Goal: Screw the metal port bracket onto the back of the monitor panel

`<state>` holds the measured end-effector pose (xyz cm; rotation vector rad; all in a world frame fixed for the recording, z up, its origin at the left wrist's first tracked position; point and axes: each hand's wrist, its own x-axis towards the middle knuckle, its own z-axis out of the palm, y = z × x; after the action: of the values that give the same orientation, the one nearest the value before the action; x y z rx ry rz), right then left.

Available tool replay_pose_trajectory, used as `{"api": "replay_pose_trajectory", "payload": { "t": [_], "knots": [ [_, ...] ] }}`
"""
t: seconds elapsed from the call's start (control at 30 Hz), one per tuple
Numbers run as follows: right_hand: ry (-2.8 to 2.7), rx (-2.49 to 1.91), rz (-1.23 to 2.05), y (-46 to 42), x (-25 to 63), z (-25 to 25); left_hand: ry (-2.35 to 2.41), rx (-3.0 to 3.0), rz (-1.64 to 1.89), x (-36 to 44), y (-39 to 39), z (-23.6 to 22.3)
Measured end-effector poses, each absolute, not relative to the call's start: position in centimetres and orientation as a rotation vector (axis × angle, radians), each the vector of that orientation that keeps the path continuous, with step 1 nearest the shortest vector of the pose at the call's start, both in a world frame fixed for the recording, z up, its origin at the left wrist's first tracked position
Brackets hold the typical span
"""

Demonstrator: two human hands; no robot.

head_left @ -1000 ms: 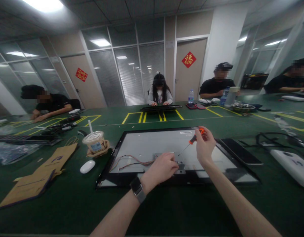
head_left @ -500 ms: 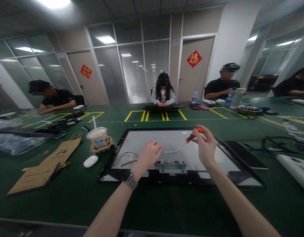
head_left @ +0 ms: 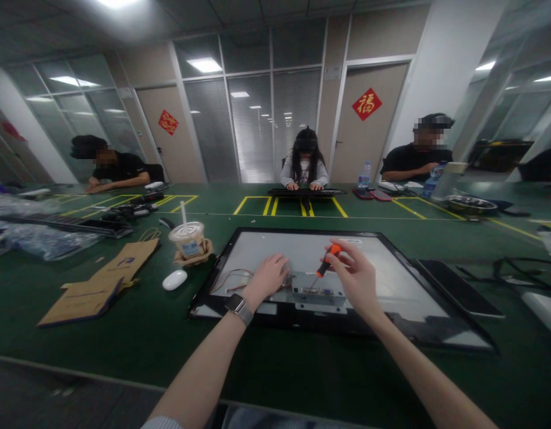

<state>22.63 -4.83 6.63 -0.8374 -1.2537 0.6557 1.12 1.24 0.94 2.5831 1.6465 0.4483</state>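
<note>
A flat display panel (head_left: 392, 256) with a black frame lies on the green table before me, its pale back facing up. Near its front edge sits a metal bracket (head_left: 319, 300) with a row of ports. My right hand (head_left: 358, 277) grips an orange-and-black screwdriver (head_left: 328, 262), whose thin shaft slants down to the port area. Whether its tip touches a screw is too small to tell. At the bracket's left end, my left hand (head_left: 269, 277) rests with fingers stretched out over the panel. Thin wires (head_left: 231, 280) lie left of it.
Left of the panel are a lidded drink cup (head_left: 189, 241) in a cardboard holder, a white mouse (head_left: 175, 280) and a brown paper bag (head_left: 101, 277). To the right lie a black phone-like slab (head_left: 461, 288) and dark cables (head_left: 517, 271). Several people sit across the table.
My right hand has moved left and down, bringing the screwdriver from above the panel to the bracket, its shaft now steeper. My left hand's fingers have straightened. The whole view has shifted slightly.
</note>
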Motion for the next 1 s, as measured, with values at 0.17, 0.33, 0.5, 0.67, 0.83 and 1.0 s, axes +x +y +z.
{"api": "replay_pose_trajectory", "payload": {
  "t": [0.17, 0.33, 0.5, 0.67, 0.83, 1.0],
  "knots": [
    [-1.271, -0.886, 0.613, -4.7, 22.9, 6.5, 1.647, 2.593, 0.437, 1.1, 1.1, 1.1],
    [-1.274, -0.892, 0.615, -4.7, 22.7, 6.3, 1.645, 2.595, 0.428, 1.2, 1.0, 1.2],
    [-1.269, -0.923, 0.505, -4.7, 23.0, 6.5, 1.644, 2.601, 0.427, 1.2, 1.0, 1.2],
    [-1.263, -0.987, 0.155, -4.6, 24.5, 7.3, 1.642, 2.604, 0.417, 1.2, 1.0, 1.2],
    [-1.361, -0.975, -0.048, -4.4, 25.1, 7.3, 1.645, 2.61, 0.409, 1.2, 0.9, 1.3],
    [-1.405, -0.959, -0.081, -4.3, 25.0, 6.7, 1.654, 2.621, 0.402, 1.2, 0.7, 1.6]
  ]
}}
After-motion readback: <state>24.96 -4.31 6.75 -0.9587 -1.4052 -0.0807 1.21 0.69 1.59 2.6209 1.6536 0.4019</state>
